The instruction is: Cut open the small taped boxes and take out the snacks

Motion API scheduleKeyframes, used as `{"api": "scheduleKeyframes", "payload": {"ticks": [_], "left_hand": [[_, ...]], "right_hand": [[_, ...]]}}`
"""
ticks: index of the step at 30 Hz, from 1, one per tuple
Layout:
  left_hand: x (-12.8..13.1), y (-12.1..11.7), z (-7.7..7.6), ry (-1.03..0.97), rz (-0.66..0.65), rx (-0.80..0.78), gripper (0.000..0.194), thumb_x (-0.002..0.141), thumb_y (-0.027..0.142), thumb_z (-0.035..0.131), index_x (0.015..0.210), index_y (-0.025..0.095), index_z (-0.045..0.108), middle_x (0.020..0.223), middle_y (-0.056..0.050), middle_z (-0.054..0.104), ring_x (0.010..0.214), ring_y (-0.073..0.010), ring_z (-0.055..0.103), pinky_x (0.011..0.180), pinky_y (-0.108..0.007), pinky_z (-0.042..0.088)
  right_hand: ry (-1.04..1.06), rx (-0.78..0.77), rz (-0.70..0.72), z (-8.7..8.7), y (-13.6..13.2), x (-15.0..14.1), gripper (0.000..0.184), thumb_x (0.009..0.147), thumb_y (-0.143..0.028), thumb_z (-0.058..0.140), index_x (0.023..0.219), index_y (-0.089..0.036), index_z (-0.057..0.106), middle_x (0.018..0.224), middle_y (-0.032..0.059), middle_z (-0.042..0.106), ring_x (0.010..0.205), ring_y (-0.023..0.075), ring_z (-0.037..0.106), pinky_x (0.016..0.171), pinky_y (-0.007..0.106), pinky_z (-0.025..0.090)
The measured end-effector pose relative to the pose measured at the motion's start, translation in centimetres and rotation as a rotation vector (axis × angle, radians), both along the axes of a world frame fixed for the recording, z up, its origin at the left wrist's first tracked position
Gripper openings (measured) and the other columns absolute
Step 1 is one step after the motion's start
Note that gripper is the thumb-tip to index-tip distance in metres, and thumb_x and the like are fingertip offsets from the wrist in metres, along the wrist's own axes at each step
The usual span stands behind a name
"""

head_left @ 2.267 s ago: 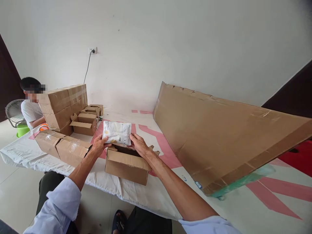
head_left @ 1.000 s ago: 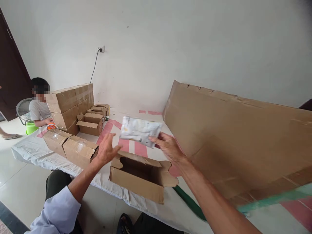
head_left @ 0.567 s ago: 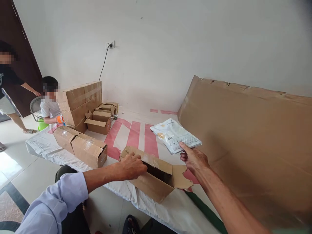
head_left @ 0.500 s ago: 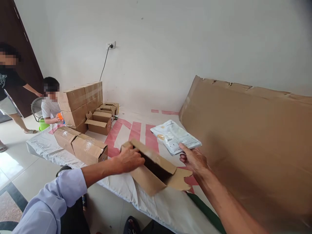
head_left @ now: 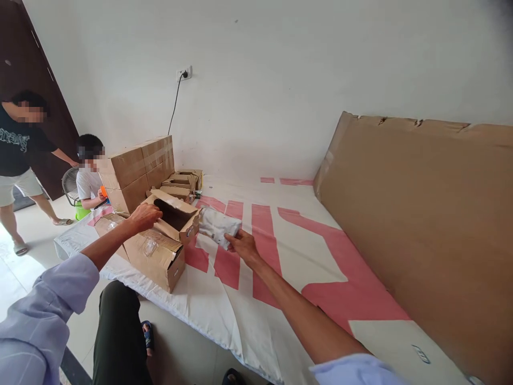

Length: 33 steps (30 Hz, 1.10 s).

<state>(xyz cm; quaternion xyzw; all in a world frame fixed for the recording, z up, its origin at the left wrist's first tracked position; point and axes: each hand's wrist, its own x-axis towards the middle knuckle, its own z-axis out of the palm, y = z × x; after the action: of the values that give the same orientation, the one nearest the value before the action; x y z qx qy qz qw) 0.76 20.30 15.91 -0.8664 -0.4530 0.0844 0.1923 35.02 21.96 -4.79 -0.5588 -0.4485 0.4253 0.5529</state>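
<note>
My left hand (head_left: 146, 216) grips the near rim of an open cardboard box (head_left: 188, 227), whose dark inside faces up. The box is just behind a taped carton (head_left: 154, 256) at the front of the cloth-covered surface. In my right hand (head_left: 243, 245) is a flat white plastic packet (head_left: 218, 224), pinched at its right end between thumb and fingers. The packet is a little above the red and white cloth (head_left: 266, 251), close to the right end of the open box. What the box holds, if anything, is hidden.
Stacked taped cartons (head_left: 128, 171) and further open boxes (head_left: 182, 182) stand at the left back. A large cardboard sheet (head_left: 420, 214) leans on the right. One person (head_left: 90, 176) sits behind the cartons; another person (head_left: 24, 144) stands by the door. A cord (head_left: 173, 107) hangs from a wall socket.
Both hands have moved left, carrying the open box and the packet from the middle of the surface towards the cartons. The standing person has come further into view.
</note>
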Motion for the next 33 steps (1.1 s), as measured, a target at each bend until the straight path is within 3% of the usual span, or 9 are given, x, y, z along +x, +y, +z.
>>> {"api": "scheduleKeyframes", "payload": {"ticks": [5,10,16,20,24,33], "left_hand": [[-3.2,0.1,-0.8,0.032,0.038,-0.048,0.017,0.087,0.005,0.066,0.088,0.018,0.077,0.099,-0.011,0.078,0.097,-0.0255,0.072,0.083,-0.033,0.049],[-5.3,0.8,-0.9,-0.023,0.02,-0.092,0.02,0.082,0.0,0.063,0.078,0.017,0.073,0.09,-0.01,0.076,0.087,-0.023,0.07,0.08,-0.032,0.049],[-7.4,1.1,-0.3,-0.106,-0.018,-0.059,0.021,0.09,0.005,0.06,0.079,0.018,0.072,0.089,-0.008,0.075,0.086,-0.0217,0.069,0.077,-0.031,0.048],[-7.3,1.2,-0.9,-0.061,0.007,-0.106,0.019,0.088,0.004,0.061,0.08,0.018,0.072,0.09,-0.008,0.075,0.09,-0.0223,0.071,0.078,-0.03,0.049],[-6.4,1.6,-1.2,-0.044,0.031,-0.158,0.021,0.083,0.001,0.06,0.076,0.018,0.069,0.087,-0.008,0.074,0.085,-0.0221,0.071,0.075,-0.03,0.048],[-7.1,-0.4,0.6,-0.053,-0.006,-0.208,0.021,0.084,0.002,0.058,0.073,0.02,0.063,0.083,-0.004,0.072,0.081,-0.0186,0.069,0.069,-0.026,0.044]], "right_hand": [[-0.13,0.052,0.157,-0.8,3.7,-5.6,0.024,0.075,-0.04,0.074,0.092,-0.023,0.073,0.085,0.0017,0.078,0.06,0.0179,0.069,0.059,0.028,0.057],[-0.156,0.075,0.222,-1.5,5.9,-8.1,0.034,0.079,-0.04,0.066,0.107,-0.022,0.074,0.104,0.0048,0.081,0.066,0.0176,0.071,0.061,0.028,0.058],[-0.142,0.055,0.219,-3.4,6.2,-7.1,0.035,0.077,-0.042,0.065,0.104,-0.021,0.074,0.099,0.0045,0.08,0.064,0.0177,0.069,0.062,0.029,0.059],[-0.111,0.025,0.209,-4.1,6.1,-5.9,0.031,0.077,-0.042,0.066,0.098,-0.02,0.072,0.092,0.0042,0.079,0.062,0.0182,0.069,0.061,0.03,0.06],[-0.073,0.027,0.25,-3.4,6.3,-5.8,0.025,0.077,-0.038,0.07,0.095,-0.021,0.073,0.085,0.0022,0.078,0.059,0.0175,0.069,0.058,0.029,0.06],[-0.001,0.03,0.265,-1.8,7.3,-4.0,0.028,0.074,-0.041,0.084,0.084,-0.018,0.072,0.072,0.0015,0.073,0.053,0.0154,0.065,0.052,0.027,0.057]]}}
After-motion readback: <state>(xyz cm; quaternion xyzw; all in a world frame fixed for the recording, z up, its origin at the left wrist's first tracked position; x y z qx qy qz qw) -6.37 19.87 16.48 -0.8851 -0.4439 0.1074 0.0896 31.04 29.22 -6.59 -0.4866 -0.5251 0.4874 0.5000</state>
